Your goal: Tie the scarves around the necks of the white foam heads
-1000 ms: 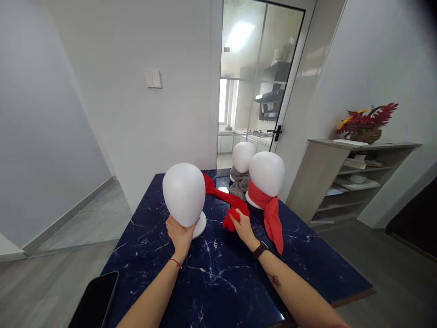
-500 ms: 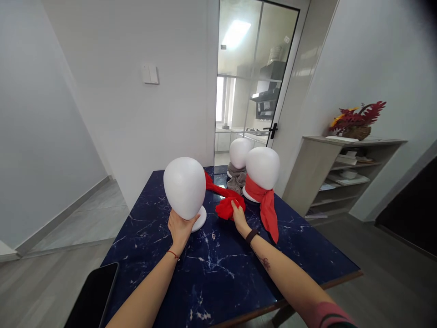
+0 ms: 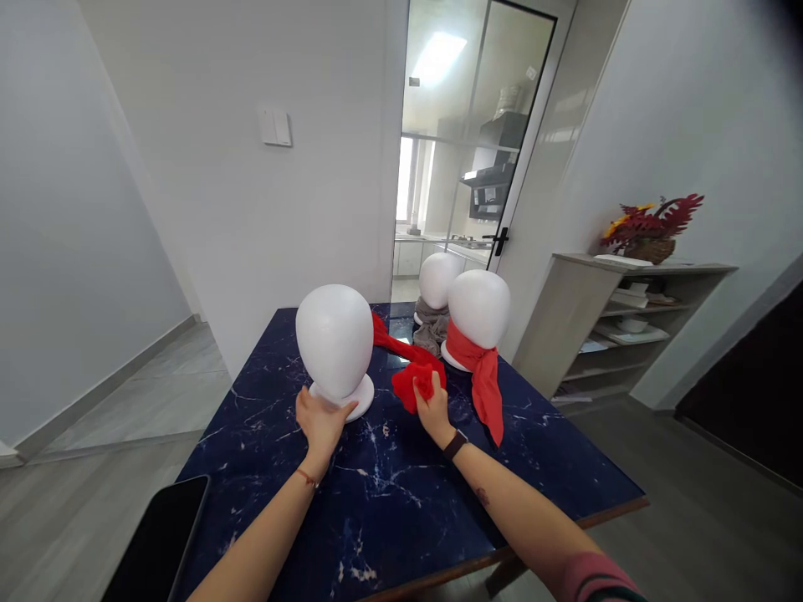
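A white, faceless mannequin head [image 3: 335, 339] stands upright on its round base at the left of the table. My left hand [image 3: 319, 422] is at the front of that base, thumb along the right and fingers curled around the left side, partly hidden. In my right hand [image 3: 432, 410] is a bunched bright red scarf [image 3: 407, 389], gripped between thumb and fingers. The scarf's tail trails back behind the white head. Just right of it, a second mannequin head [image 3: 480, 305] wears a knotted coral-red scarf [image 3: 485, 389] around its neck.
A third mannequin head [image 3: 437, 280] with a grey scarf [image 3: 430, 334] stands at the back. The dark blue marbled table [image 3: 376, 518] has a phone [image 3: 156, 535] at its near left. A glass door [image 3: 464, 125] and a shelf unit [image 3: 533, 326] lie beyond.
My left hand has slid from the neck down to the base of the nearest head. My right hand has turned, gathering the red scarf into its fingers.
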The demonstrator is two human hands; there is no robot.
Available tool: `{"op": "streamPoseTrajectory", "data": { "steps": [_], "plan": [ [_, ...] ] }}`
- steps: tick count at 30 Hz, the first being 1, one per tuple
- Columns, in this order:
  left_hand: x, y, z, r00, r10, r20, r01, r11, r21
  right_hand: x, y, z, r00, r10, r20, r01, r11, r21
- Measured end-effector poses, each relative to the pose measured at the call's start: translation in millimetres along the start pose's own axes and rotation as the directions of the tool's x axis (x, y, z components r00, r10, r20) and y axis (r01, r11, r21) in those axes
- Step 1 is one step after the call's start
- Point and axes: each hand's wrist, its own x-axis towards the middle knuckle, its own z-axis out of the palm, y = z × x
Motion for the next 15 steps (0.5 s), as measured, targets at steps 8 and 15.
{"op": "streamPoseTrajectory", "data": {
  "steps": [8, 15],
  "plan": [
    [-56.2, 40.4, -37.2, 0.636, 0.009, 0.771, 0.665, 0.501, -0.554, -36.7, -36.9, 4.9, 0.755, -0.55, 0.358, 0.545, 0.829, 0.124],
    [-26.4, 50.3, -35.4, 0.185, 0.162, 0.969, 0.718, 0.652, -0.246, -43.4, -77.2, -0.1, 0.391, -0.66, 0.641, 0.766, 0.62, 0.171]
  ]
}}
